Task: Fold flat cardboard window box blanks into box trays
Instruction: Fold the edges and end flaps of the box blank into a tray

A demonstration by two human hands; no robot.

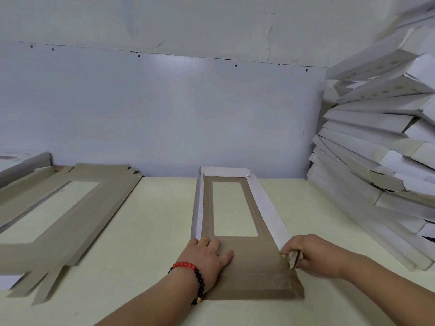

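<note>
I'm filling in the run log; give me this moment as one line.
step: folding near end | blank: far and side walls up | left hand: pressing panel flat | right hand: pinching corner flap

There are two hands, the left hand (208,252) and the right hand (306,252). One half-folded blank (244,257) with one window lies on the table (146,231). One stack of flat blanks (70,208) is at the left. One big pile of folded trays (381,165) is at the right; their number I cannot count. One bracelet (195,276) and one ring (205,241) are on the left hand.
</note>
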